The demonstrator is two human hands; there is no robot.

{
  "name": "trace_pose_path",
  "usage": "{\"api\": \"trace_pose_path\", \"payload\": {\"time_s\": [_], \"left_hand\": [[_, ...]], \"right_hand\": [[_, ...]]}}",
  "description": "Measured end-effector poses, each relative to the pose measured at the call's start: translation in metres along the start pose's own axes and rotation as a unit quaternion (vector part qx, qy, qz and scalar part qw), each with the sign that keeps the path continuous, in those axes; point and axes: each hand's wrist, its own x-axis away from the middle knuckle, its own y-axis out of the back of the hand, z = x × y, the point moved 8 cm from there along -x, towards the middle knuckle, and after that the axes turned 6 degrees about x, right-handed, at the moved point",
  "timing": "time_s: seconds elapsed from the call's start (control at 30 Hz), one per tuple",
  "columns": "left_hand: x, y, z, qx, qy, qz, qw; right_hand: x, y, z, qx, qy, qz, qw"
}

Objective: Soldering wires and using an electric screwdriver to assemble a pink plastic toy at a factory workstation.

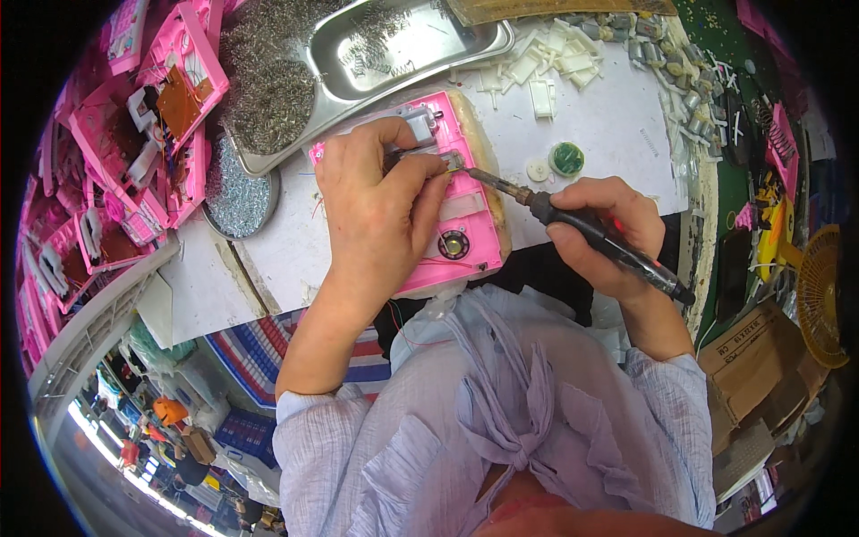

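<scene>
A pink plastic housing (483, 234) lies on the table in front of me, with a small round speaker (454, 243) and a grey part (419, 125) inside it. My left hand (376, 201) lies over its left side, thumb and forefinger pinched together near a small metal piece; what they hold is hidden by the fingers. In my right hand (613, 224) is a black-handled soldering iron (586, 228), its metal tip pointing left to the spot beside my left fingertips. Thin red wire runs near the speaker.
A metal tray (335, 76) of springs stands behind the housing. To the left are a round dish (240, 192) of screws and stacked pink housings (192, 67). Farther right lie a green-topped round pot (565, 159), white plastic parts (541, 94) and several small motors (667, 67).
</scene>
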Motion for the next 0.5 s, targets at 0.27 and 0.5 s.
{"api": "trace_pose_path", "payload": {"time_s": [0.27,0.5], "left_hand": [[0.0002,-0.0005,0.0001,-0.001,-0.007,-0.001,1.0],[-0.0006,0.0,-0.0006,-0.005,0.0,-0.002,1.0]], "right_hand": [[0.0014,0.0038,-0.001,-0.002,0.001,-0.018,1.0],[0.0,0.0044,0.0014,0.002,0.011,-0.014,1.0]]}}
